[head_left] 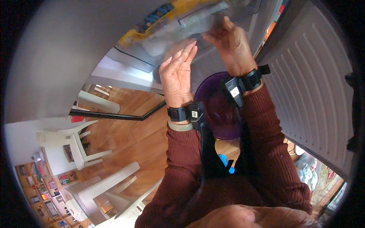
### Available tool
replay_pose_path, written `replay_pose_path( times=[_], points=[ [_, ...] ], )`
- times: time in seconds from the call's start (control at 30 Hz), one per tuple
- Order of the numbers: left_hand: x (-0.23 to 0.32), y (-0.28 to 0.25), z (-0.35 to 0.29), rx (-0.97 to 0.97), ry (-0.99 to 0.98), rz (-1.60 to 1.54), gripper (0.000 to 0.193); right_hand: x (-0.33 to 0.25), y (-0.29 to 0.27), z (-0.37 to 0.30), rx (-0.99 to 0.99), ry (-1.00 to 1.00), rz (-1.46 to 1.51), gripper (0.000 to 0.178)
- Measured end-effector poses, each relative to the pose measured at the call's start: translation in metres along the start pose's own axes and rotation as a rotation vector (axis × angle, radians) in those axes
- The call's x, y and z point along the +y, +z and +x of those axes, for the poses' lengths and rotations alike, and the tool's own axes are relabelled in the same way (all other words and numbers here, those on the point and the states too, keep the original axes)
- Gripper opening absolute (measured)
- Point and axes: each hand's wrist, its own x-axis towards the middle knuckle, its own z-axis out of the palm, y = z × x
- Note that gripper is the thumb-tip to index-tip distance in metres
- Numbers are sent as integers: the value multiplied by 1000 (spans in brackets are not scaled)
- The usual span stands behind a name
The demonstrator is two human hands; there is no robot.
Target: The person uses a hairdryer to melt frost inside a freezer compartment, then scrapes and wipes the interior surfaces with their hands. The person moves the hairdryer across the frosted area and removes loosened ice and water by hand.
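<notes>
Both hands are raised at an appliance compartment. My left hand [178,74] is open, its fingers stretched upward beside a blurred sheet of clear plastic [161,43]; whether they touch it I cannot tell. To its right, my right hand [234,49] has bent fingers closed near the plastic, and what lies in them is dark and smeared. Behind the plastic show a yellow item [131,37] and blue pieces [157,14]. A pale rectangular strip [201,16] lies across the plastic's upper part. Under my wrists stands a purple basin [222,121].
A ridged, open appliance door [315,76] rises close on my right, and a grey panel [57,57] at my left. White chairs [80,148] stand on the wooden floor [125,136]. A filled shelf [45,190] is at the lower left.
</notes>
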Motion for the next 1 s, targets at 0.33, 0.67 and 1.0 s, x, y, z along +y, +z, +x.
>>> replay_pose_path(
  times=[0.33,0.67,1.0],
  points=[
    [0,-3,6,96,-30,-107,19,6,-23,21,-11,81,-14,27],
    [2,3,-2,30,2,55,29,7,-24,11,24,104,56,28],
    [2,-9,1,69,-42,-211,39,-15,4,19,236,112,-41,42]
  ],
)
